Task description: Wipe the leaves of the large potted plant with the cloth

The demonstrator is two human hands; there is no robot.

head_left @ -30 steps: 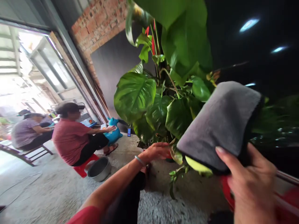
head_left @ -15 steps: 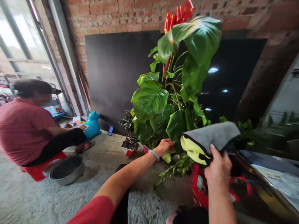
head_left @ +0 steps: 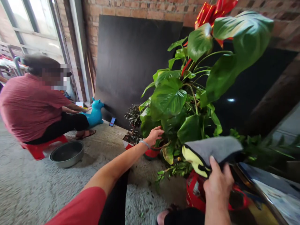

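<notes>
A tall potted plant (head_left: 168, 97) with broad green leaves stands in front of me, a red ribbon bow (head_left: 211, 17) at its top. My left hand (head_left: 153, 137) reaches to the plant's lower left leaves, just above its red pot (head_left: 152, 153). Its fingers are stretched out, and nothing shows in them; whether the fingertips touch a leaf I cannot tell. In my right hand (head_left: 217, 179) is a folded microfibre cloth (head_left: 212, 148), grey outside and yellow inside, gripped at its near edge and held in front of the plant's lower right.
A person in a red shirt (head_left: 35, 106) sits on a red stool (head_left: 38, 150) at the left, a hand on a blue animal toy (head_left: 95, 112). Near them stand a grey basin (head_left: 67, 154) and a phone (head_left: 112, 121). A small potted plant (head_left: 133, 118) and a red bag (head_left: 193, 190) flank the big plant.
My left hand has moved left along the plant's lower leaves to above the pot. The cloth stays in my right hand. The view has turned, so the plant appears farther right.
</notes>
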